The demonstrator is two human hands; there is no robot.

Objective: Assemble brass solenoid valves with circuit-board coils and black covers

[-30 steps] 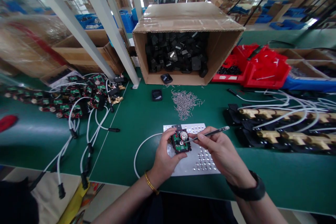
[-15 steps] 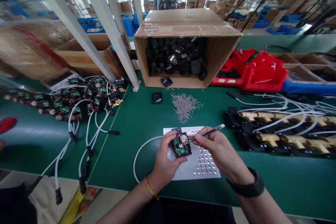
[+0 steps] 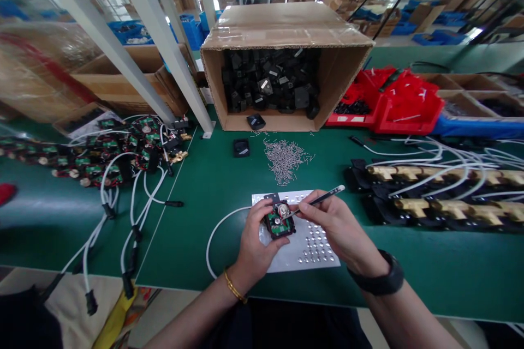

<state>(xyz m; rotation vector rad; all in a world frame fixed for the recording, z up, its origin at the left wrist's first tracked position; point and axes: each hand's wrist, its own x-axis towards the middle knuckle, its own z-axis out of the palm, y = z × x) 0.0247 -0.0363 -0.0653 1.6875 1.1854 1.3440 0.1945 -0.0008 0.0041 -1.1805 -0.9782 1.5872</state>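
My left hand (image 3: 256, 242) is closed round the edges of a black housing with a green circuit board (image 3: 275, 228) inside, its open side facing up. A round silver part sits near its top, and a white cable (image 3: 211, 241) curves away to the left. Between the thumb and fingers of my right hand (image 3: 333, 223) is a pair of tweezers (image 3: 321, 198), its tip down at the board. Whether the tip grips anything is too small to tell. Under both hands lies a white sheet (image 3: 282, 265) with rows of small shiny round pieces (image 3: 318, 245).
A heap of small screws (image 3: 282, 161) and a black cover (image 3: 241, 148) lie beyond the sheet. Behind stands a cardboard box (image 3: 286, 27) of black housings. Brass-fitted units (image 3: 415, 207) lie right, wired boards (image 3: 110, 155) left, red bins (image 3: 403, 120) at the back right.
The whole view has shifted slightly, so things sit a little higher and further left. Both hands keep their hold, and the tweezers' tip stays at the board.
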